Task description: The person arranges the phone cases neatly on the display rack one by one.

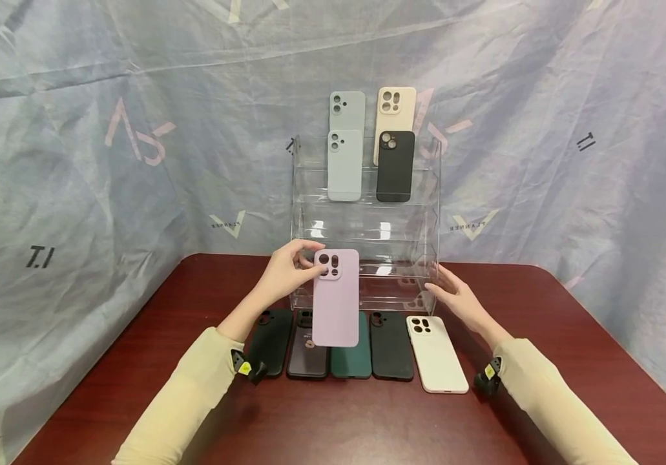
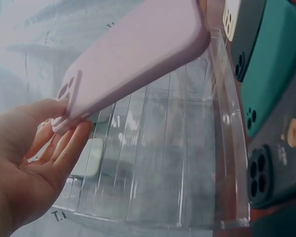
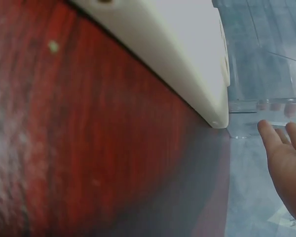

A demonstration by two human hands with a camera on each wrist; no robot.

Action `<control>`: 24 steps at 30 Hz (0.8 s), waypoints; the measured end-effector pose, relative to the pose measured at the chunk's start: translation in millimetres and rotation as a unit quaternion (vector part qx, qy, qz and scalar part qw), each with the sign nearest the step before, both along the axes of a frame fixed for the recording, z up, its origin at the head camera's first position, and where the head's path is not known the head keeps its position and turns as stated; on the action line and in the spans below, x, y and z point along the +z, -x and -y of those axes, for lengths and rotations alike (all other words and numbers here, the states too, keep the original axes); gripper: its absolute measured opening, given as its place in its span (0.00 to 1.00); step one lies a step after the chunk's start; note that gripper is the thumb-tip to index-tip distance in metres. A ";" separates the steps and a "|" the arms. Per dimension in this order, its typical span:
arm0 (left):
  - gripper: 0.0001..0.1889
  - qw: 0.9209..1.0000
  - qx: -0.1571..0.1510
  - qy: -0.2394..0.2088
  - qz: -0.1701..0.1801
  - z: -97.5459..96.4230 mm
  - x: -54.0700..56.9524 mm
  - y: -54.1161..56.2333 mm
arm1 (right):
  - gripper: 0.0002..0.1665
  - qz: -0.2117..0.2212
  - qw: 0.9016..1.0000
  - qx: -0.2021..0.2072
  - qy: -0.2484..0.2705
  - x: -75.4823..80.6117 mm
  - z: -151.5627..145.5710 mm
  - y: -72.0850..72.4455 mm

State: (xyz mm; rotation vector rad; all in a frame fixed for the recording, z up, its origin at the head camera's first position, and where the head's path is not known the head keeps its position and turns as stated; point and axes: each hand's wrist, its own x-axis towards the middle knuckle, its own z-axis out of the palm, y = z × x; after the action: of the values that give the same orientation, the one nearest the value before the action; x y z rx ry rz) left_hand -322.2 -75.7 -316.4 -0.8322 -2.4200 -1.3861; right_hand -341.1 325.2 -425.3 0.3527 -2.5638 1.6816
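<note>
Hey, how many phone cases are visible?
10: lilac rectangular case in the left hand; four cases on the tiered clear plastic rack; five cases on the glossy reddish table.

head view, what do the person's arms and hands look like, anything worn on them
Both arms wear plain, pale yellow fabric sleeves: the left sleeve and right sleeve. Near each cuff is a small black wrist device with a bright yellow patch, on the left and right. The left hand and right hand show no gloves.
</note>
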 end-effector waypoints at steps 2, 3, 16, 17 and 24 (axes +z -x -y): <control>0.20 1.000 0.003 0.001 -0.002 -4.4 1.7 4.7 | 0.47 0.012 1.000 0.005 0.020 -2.8 1.6 2.1; 0.20 1.000 0.004 -0.001 -0.003 -6.3 2.3 7.2 | 0.47 0.017 1.000 0.007 0.026 -4.1 2.1 3.1; 0.21 0.999 0.023 -0.016 -0.046 -26.4 10.8 37.6 | 0.47 0.021 0.999 0.017 0.024 -5.9 3.5 5.7; 0.21 0.998 0.025 -0.020 -0.051 -28.5 11.4 40.4 | 0.47 0.022 0.999 0.017 0.023 -5.3 3.1 5.1; 0.21 0.994 0.032 -0.059 -0.087 -45.2 17.5 56.4 | 0.46 0.029 0.999 0.011 0.017 -2.0 -2.0 -0.1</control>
State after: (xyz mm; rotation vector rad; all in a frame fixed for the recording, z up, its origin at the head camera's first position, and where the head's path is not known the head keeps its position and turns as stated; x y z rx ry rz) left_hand -378.6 -30.4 -299.0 -0.8028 -2.1923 -1.3572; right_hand -341.1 327.3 -427.3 0.3366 -2.5779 1.7648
